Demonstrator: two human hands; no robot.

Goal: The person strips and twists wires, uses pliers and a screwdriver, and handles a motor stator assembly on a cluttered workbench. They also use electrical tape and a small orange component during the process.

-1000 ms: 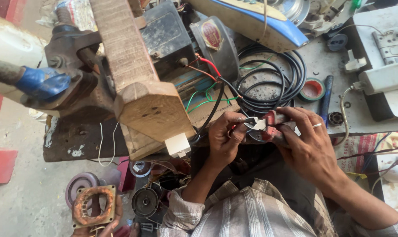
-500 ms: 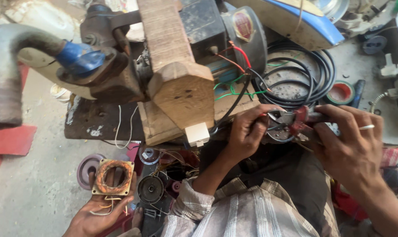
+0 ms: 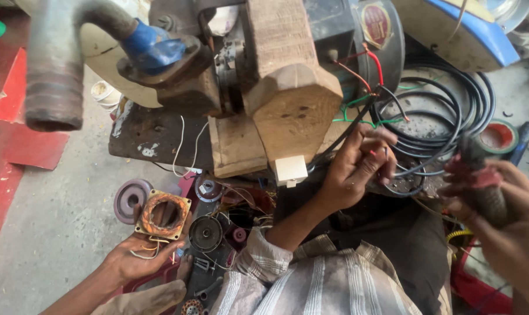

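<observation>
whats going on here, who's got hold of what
A person sits by a motor pump. Their left hand pinches thin wires beside a coil of black cable. Their right hand grips a red-handled tool, too blurred to tell its kind. At lower left, another person's hand holds a square copper-wound coil above the concrete floor. A large wooden block stands in front of the motor.

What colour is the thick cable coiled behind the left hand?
Black; the coiled cable shows best in the head view, just beyond the left hand.
</observation>
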